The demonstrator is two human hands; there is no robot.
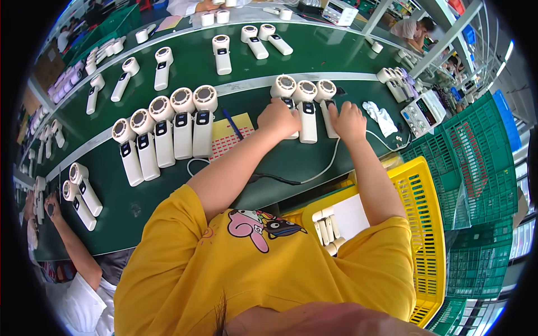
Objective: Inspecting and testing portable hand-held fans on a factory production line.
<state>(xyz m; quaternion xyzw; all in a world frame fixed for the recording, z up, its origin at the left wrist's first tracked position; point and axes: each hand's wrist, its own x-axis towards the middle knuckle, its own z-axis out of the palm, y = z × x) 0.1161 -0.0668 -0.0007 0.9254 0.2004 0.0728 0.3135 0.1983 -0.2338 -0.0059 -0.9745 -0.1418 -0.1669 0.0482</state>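
Three white handheld fans stand in a row before me on the green bench, round heads away from me. My left hand is closed around the handle of the left fan. The middle fan lies between my hands, untouched. My right hand is at the handle of the right fan, its thumb against the side and its fingers curled, partly hidden. A thin grey cable runs beneath my right hand. Left of my left forearm, several more white fans lie side by side.
A yellow sheet with red labels and a blue pen lie left of my forearm. Right are white tissue, a power supply and green crates. A yellow basket stands below. A co-worker's hand is far left. Behind, a conveyor carries fans.
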